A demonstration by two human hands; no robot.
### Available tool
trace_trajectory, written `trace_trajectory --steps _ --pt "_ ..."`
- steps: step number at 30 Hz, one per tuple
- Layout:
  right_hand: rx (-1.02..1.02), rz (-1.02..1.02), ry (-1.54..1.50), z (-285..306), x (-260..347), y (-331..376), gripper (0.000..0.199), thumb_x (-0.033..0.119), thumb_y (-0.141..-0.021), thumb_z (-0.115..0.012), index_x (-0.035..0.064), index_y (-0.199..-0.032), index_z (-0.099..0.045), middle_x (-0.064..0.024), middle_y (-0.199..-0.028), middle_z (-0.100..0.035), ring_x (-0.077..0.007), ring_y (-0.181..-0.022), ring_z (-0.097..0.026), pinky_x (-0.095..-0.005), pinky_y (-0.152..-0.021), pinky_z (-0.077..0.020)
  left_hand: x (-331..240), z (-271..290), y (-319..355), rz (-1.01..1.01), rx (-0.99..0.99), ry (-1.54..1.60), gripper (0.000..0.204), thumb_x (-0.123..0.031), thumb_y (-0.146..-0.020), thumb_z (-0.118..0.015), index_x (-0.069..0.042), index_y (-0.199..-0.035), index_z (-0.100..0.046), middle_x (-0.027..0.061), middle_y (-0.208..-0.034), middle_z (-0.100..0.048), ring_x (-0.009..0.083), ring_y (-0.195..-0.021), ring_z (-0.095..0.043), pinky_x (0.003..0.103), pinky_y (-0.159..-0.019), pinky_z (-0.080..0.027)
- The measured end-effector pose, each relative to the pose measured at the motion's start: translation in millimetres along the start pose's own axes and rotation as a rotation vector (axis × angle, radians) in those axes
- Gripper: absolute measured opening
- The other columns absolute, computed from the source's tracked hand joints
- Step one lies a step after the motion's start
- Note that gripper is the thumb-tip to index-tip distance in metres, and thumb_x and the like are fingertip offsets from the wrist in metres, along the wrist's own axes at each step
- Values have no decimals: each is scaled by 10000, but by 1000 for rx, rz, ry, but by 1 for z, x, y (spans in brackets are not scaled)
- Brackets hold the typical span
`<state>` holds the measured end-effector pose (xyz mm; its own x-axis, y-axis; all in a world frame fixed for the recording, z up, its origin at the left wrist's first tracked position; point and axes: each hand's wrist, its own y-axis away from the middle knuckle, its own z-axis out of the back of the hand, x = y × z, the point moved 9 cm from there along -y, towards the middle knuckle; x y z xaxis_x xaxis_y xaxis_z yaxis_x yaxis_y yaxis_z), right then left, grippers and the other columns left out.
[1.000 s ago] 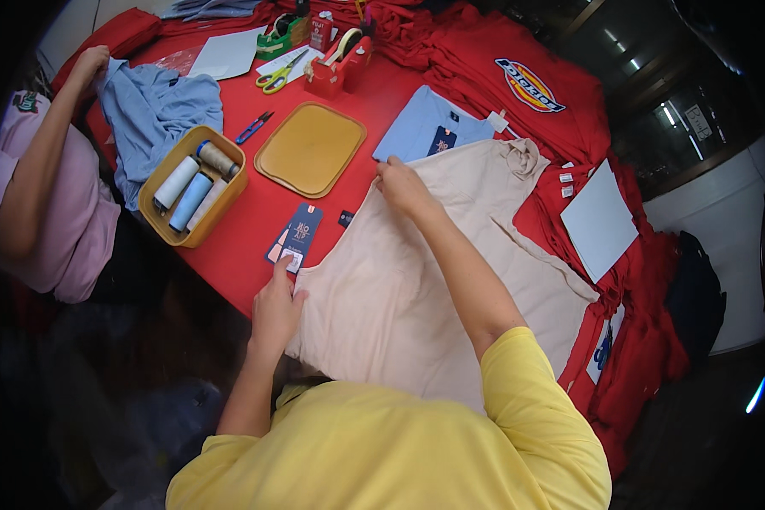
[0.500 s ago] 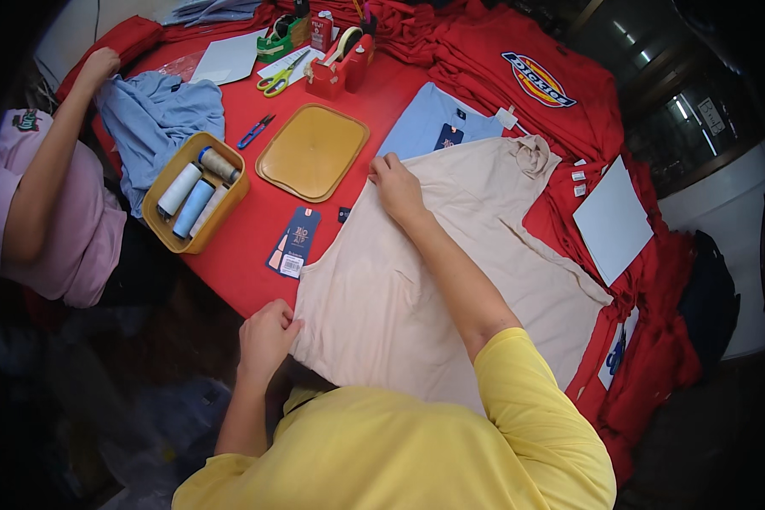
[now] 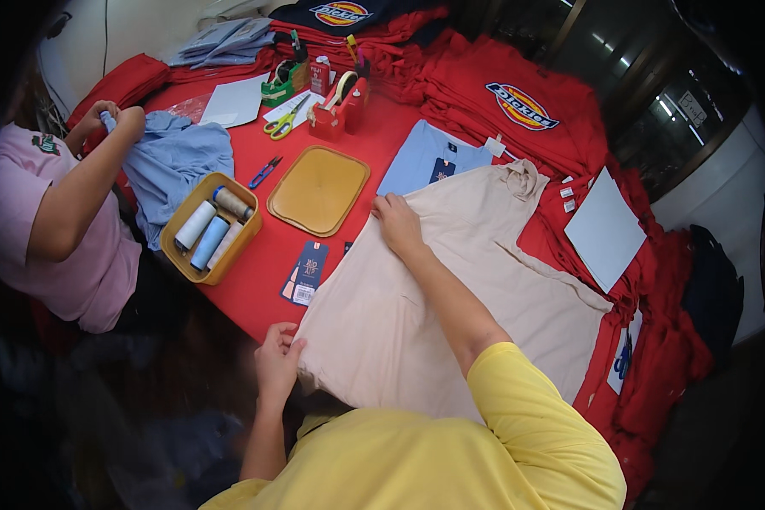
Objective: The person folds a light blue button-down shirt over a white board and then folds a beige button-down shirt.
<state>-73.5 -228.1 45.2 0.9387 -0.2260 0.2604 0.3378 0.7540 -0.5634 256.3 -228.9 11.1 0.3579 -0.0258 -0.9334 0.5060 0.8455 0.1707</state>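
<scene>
1. Across the red tabletop (image 3: 246, 302), right in front of my body, lies the cream top (image 3: 374, 314), spread out, its near edge close against my yellow shirt (image 3: 416, 459)
2. To get it lying well, I judge that I should draw its left edge taut between both hands, then stroke the creases outward from the middle, pulling gently so that the soft cloth doesn't stretch
3. Its long axis seems to slant from the near left, beside me, to the bunched corner at the far right; which end is the neck I cannot tell, and the lens bends the edges anyway
4. The blue shirt (image 3: 416, 157) sits partly under the far edge, so I should keep a light touch there or I could drag it along
5. My right hand (image 3: 399, 223) has its fingers curled together on the far left corner and seems to have hold of the cloth
6. My left hand (image 3: 278, 357) is loosely half open at the near left edge; whether its thumb pins the cloth I cannot tell
7. The dark tag (image 3: 312, 265) lies just beside that left edge, so best not to sweep cloth over it
</scene>
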Motion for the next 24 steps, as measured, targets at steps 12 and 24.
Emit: trace_trajectory --steps 12,24 --pt "-21 -269 -329 124 -25 64 323 44 -873 -586 31 -1195 -560 -145 -1236 -573 -287 -1137 -556 -344 -954 -438 -34 -6 0 -347 41 -366 352 52 -793 -559 -28 -1135 -567 151 -1080 -588 276 -960 -579 383 -844 -463" --pt "-135 -1125 621 322 -104 418 363 169 -907 -552 102 -1263 -552 -133 -1415 -437 -324 -1314 -380 -513 -1072 -287 -122 -169 -154 -796 -52 -400 317 -105 -867 -591 29 -1154 -579 207 -1165 -566 373 -1059 -530 436 -922 -431"
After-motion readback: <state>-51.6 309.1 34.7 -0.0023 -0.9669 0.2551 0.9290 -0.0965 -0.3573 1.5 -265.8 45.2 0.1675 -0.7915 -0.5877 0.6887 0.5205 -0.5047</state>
